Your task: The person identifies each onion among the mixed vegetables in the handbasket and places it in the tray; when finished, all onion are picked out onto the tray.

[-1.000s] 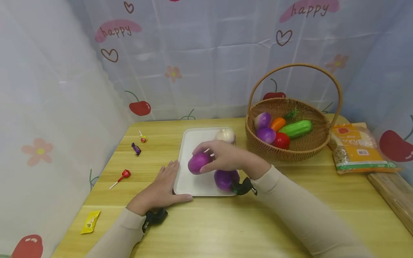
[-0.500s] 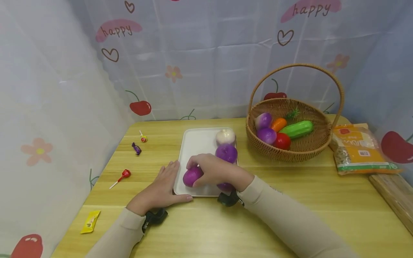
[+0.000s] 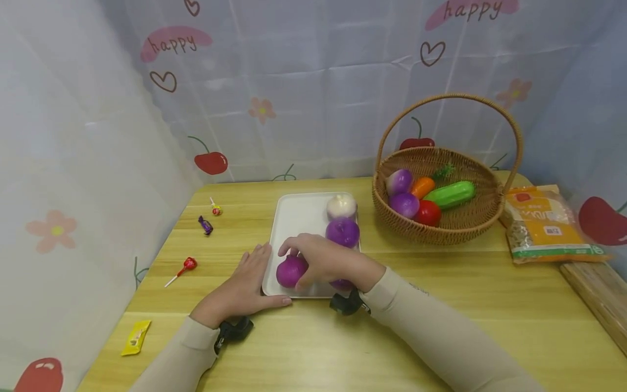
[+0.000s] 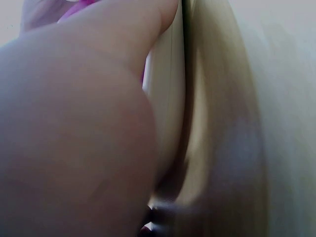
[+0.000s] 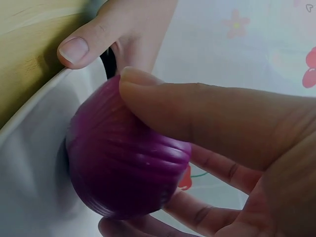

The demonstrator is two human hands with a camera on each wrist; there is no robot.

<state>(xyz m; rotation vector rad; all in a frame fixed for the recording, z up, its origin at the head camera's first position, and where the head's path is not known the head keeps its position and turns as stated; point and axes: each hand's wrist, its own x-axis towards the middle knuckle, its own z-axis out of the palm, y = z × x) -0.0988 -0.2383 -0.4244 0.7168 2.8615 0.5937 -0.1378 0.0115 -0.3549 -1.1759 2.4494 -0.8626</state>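
My right hand (image 3: pixel 323 261) is around a purple-red onion (image 3: pixel 291 271) on the white tray's (image 3: pixel 297 215) front left part. Its index finger is raised off the onion. In the right wrist view the thumb (image 5: pixel 158 101) lies along one side of the onion (image 5: pixel 123 153), with the other fingers loosely spread on the far side. My left hand (image 3: pixel 242 286) rests with straight fingers at the tray's left edge, thumb along the front corner. Along the tray's right side sit a white bulb (image 3: pixel 342 207), a round purple vegetable (image 3: pixel 343 232) and another purple one mostly hidden by my right wrist.
A wicker basket (image 3: pixel 441 235) with toy vegetables stands at the back right, beside a bag of grains (image 3: pixel 551 228) and a wooden board (image 3: pixel 595 296). On the left lie two lollipops (image 3: pixel 189 263), a purple-wrapped candy (image 3: pixel 206 225) and a yellow packet (image 3: pixel 136 337).
My right hand has brought the onion down and toward the front left of the tray, and its fingers have since loosened from it. My left hand has stayed put.
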